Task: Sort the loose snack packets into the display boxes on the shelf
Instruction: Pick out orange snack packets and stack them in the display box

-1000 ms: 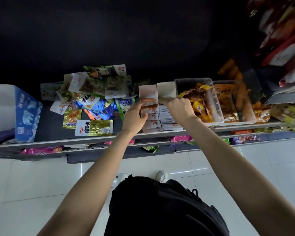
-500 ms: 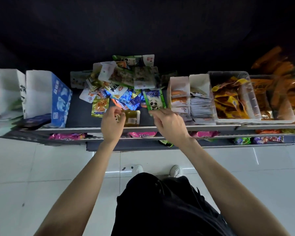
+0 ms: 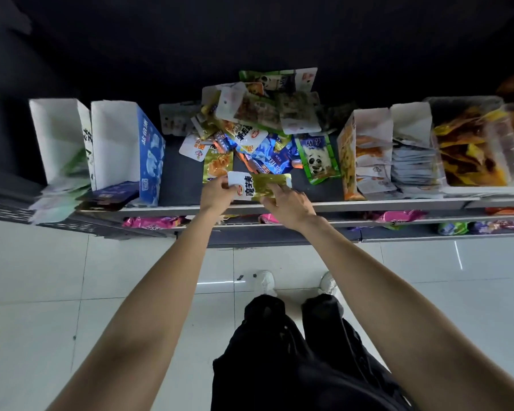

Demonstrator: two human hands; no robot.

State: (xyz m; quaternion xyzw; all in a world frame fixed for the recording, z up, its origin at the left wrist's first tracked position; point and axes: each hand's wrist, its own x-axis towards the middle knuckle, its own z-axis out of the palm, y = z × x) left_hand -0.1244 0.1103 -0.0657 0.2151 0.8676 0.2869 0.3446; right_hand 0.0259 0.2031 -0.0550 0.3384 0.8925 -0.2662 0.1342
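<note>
A heap of loose snack packets (image 3: 258, 126) lies in the middle of the dark shelf (image 3: 178, 185). At its front edge is a white and gold packet (image 3: 260, 185). My left hand (image 3: 215, 194) grips its left end, and my right hand (image 3: 288, 203) holds its right side with fingers on top. A green panda packet (image 3: 318, 160) lies just right of it. Display boxes stand on both sides: a blue box (image 3: 143, 152) and a white box (image 3: 60, 137) on the left, an orange box (image 3: 365, 155) and a white box (image 3: 413, 152) with stacked packets on the right.
Clear plastic bins (image 3: 472, 143) with yellow and orange packets stand at the far right. A lower shelf (image 3: 309, 223) holds pink, green and purple packets. White tiled floor (image 3: 72, 277) and my shoes (image 3: 264, 280) lie below.
Both hands left the orange and white boxes on the right and moved left to the heap's front edge. They now hold the white and gold packet, lifted slightly off the shelf.
</note>
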